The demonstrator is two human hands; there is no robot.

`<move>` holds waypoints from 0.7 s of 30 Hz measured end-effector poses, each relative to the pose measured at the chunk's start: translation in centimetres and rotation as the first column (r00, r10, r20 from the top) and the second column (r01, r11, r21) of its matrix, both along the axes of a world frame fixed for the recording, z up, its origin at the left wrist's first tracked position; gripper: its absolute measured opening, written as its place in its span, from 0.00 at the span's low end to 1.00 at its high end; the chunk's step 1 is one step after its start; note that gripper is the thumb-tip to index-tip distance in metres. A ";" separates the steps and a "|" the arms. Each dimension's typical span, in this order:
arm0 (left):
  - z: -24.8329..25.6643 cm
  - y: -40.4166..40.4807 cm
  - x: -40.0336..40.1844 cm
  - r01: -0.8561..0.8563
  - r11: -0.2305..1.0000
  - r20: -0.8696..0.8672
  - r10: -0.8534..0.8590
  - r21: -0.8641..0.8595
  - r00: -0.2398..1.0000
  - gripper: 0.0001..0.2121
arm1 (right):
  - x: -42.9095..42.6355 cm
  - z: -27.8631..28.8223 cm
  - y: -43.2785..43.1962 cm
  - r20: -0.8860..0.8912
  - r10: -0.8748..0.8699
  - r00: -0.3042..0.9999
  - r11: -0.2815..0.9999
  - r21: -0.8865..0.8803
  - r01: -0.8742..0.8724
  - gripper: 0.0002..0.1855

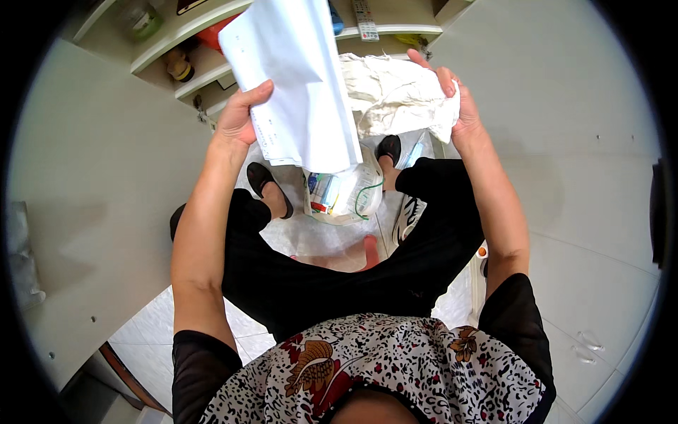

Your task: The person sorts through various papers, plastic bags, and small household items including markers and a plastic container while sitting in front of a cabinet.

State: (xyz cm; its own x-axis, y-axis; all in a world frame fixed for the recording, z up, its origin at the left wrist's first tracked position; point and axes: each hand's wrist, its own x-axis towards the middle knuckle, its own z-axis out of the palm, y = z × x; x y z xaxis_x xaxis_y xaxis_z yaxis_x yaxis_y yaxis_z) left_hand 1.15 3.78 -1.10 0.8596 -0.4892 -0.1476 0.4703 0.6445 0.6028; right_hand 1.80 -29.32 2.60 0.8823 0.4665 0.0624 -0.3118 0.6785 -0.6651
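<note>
Between thumb and fingers, my left hand (pixel 241 112) grips a folded stack of white paper sheets (pixel 296 90) that bears some printed writing. A crumpled white cloth (pixel 397 98) is pinched in my right hand (pixel 460 100); its left end passes behind the paper. Below the sheets, between my feet, stands an open plastic bag (pixel 368 185) with a green handle cord. Papers and small packets (pixel 326 196) fill it, partly covered by the sheets above.
A shelf unit ahead holds a remote control (pixel 365 21), a jar (pixel 144 24), a small bottle (pixel 180 66) and a red item (pixel 214 34). Cabinet panels flank both sides. On the floor lie a patterned shoe (pixel 410 214) and a blue-white packet (pixel 413 153).
</note>
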 end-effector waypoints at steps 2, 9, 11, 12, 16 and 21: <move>-0.3 0.1 0.1 -0.070 0.998 -0.035 0.070 0.007 0.997 0.22 | 0.1 0.4 -0.7 -0.005 -0.012 1.000 1.000 0.004 0.012 0.15; -0.7 -0.1 0.3 -0.105 0.994 -0.101 0.104 -0.002 0.989 0.21 | 1.6 0.8 -6.7 -0.008 -0.144 0.990 0.968 -0.210 0.139 0.12; -1.0 0.4 0.4 -0.103 0.994 -0.112 0.100 -0.023 0.989 0.21 | 2.2 -0.1 -8.9 0.041 -0.213 0.976 0.862 -0.463 0.208 0.11; -1.2 0.4 0.6 -0.145 0.989 -0.120 0.147 0.029 0.982 0.21 | 2.2 -0.6 -10.2 0.080 -0.234 0.969 0.799 -0.551 0.238 0.11; -1.9 0.5 0.5 -0.161 0.981 -0.088 0.171 0.111 0.981 0.20 | 1.2 -4.5 -13.9 0.165 -0.287 0.944 0.464 -0.838 0.288 0.12; -3.3 1.9 0.2 -0.192 0.959 -0.144 0.224 0.207 0.964 0.21 | 0.2 -12.1 -15.5 0.124 -0.294 0.948 0.400 -0.885 0.240 0.08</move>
